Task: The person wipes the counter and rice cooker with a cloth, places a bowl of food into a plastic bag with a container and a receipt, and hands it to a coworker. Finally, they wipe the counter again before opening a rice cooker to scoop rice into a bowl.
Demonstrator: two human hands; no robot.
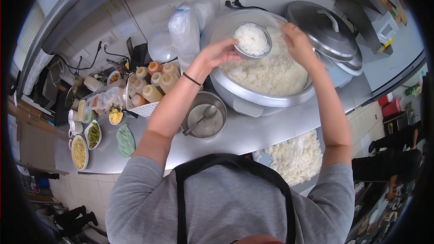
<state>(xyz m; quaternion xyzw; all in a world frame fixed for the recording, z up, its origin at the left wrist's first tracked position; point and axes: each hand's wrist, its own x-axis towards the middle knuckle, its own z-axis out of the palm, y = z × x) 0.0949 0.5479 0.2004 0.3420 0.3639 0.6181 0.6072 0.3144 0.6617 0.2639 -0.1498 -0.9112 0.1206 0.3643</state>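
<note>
My left hand is closed on the rim of a small metal bowl heaped with white rice. The bowl is held over a large metal rice pot, which contains a lot of cooked rice. At the pot's back right, my right hand has its fingers bent at the edge of a clear plastic cover and seems to pinch it. That cover lies across the back part of the pot. In front of the pot, a metal mixing bowl with a spoon in it stands on the steel counter.
Left stand a white basket of squeeze bottles, a green cloth and food dishes. Behind are plastic-wrapped containers. A large metal lid sits to the right. A tray of rice is near my body. Other people are in the background.
</note>
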